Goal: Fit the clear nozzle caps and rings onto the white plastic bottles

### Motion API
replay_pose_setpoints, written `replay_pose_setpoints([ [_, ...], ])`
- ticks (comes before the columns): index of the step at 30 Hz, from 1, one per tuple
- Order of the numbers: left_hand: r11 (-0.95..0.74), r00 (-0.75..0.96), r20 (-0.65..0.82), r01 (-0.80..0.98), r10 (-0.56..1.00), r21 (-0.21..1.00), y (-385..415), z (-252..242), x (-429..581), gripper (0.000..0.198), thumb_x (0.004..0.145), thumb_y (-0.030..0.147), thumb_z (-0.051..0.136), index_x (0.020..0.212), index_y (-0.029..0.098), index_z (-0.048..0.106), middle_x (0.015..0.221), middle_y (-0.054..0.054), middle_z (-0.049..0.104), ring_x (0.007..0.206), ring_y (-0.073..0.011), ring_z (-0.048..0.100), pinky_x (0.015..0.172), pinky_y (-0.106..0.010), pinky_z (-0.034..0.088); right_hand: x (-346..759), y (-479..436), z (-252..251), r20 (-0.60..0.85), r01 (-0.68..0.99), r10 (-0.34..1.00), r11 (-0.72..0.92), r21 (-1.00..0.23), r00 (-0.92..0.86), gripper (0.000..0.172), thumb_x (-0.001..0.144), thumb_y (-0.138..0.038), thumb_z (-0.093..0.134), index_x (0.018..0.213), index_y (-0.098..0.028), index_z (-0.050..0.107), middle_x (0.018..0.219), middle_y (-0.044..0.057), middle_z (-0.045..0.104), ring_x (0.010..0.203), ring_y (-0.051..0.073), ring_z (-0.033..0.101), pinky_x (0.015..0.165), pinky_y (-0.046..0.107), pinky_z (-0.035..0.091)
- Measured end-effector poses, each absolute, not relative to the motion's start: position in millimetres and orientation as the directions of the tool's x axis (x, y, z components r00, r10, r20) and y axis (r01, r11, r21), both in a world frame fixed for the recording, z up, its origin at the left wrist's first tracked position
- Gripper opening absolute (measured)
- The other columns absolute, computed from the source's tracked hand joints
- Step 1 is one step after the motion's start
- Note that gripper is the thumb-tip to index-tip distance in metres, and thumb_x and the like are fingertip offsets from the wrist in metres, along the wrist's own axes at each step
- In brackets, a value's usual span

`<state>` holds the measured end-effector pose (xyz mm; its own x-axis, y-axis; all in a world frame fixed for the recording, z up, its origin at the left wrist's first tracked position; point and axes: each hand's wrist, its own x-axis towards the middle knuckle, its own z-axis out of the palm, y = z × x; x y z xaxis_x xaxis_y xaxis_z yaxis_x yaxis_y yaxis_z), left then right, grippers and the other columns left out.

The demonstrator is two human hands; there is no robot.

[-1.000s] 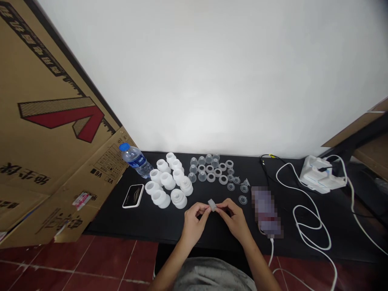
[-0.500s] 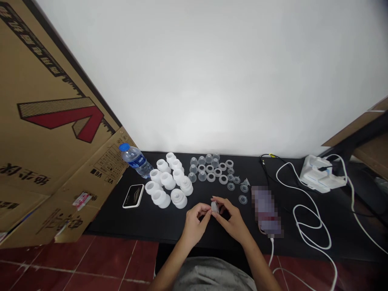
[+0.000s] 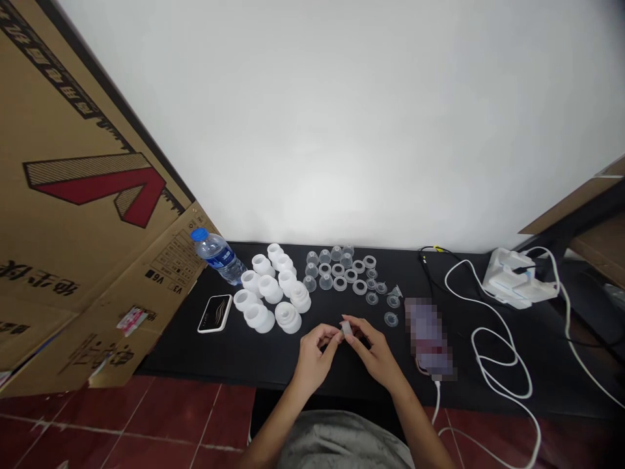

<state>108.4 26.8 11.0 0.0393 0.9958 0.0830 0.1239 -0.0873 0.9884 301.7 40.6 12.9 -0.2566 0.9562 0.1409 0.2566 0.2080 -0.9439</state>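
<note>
My left hand (image 3: 315, 355) and my right hand (image 3: 375, 352) meet over the near middle of the black table (image 3: 234, 355). Both pinch a small clear plastic piece (image 3: 346, 328) between their fingertips, just above the tabletop. Beyond them stand several white plastic funnel-shaped parts (image 3: 273, 293) and a cluster of small clear cups and rings (image 3: 342, 273). A lone clear ring (image 3: 390, 319) lies just right of my hands.
A water bottle (image 3: 217, 255) and a phone (image 3: 215, 314) lie at the table's left, by a large leaning cardboard box (image 3: 83, 195). A blurred flat item (image 3: 428, 339), white cables (image 3: 498, 352) and a white device (image 3: 512, 279) occupy the right. Red tile floor lies below.
Both hands stayed together on the small clear piece and turned it between the fingertips. The view shifted slightly.
</note>
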Motion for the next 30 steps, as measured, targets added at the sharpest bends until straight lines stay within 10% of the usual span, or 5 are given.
replay_pose_setpoints([
  [30, -0.130, 0.057, 0.122, 0.164, 0.991, 0.978, 24.7, 9.5, 108.2, 0.028, 0.104, 0.045, 0.067, 0.095, 0.020, 0.076, 0.091, -0.007, 0.082, 0.085, -0.0214, 0.079, 0.081, -0.032, 0.064, 300.9, 40.1, 6.2, 0.059, 0.182, 0.973, 0.101, -0.978, -0.222, 0.040, 0.111, -0.053, 0.053, 0.139, -0.028, 0.068, 0.120, 0.007, 0.076, 0.107, 0.024, 0.072, 0.094, 0.036, 0.059],
])
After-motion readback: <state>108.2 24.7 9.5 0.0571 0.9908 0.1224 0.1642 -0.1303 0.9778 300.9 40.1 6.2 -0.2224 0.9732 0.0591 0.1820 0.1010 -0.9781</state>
